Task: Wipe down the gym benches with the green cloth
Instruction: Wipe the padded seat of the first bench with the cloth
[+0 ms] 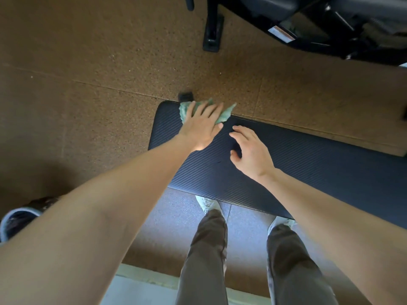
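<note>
A dark padded gym bench point(308, 170) with a ribbed surface runs from the centre toward the right edge. The green cloth point(226, 114) lies crumpled on the bench's far left corner. My left hand point(201, 126) presses flat on the cloth with straight fingers, covering most of it. My right hand point(248, 150) hovers over the bench pad just right of the left hand, its fingers loosely curled and holding nothing.
Brown speckled rubber flooring point(99, 84) surrounds the bench. Black gym equipment point(319, 23) with a foot point(212, 34) stands at the top right. My legs and white shoes point(206, 203) stand against the bench's near side. A dark shoe point(19, 219) sits at the left edge.
</note>
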